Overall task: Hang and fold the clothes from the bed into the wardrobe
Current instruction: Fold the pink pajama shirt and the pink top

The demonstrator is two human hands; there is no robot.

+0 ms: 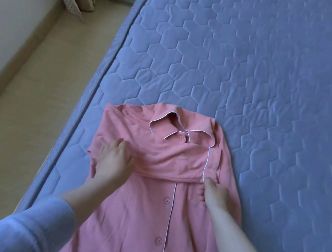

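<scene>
Head view: a pink button-front pyjama shirt with white piping (pixel 156 184) lies front up on the blue quilted mattress with hexagon stitching (pixel 264 74), near its left edge, one sleeve folded across the chest. The left hand (pixel 114 159) presses flat on the fold, fingers straight. The right hand (pixel 214 193) touches the sleeve's cuff with its thumb, fingers curled; whether it grasps cloth cannot be told.

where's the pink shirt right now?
Head view, lower centre: the pink shirt lies on the blue mattress near its left edge, collar away from the person, with the left hand and right hand on it.
</scene>
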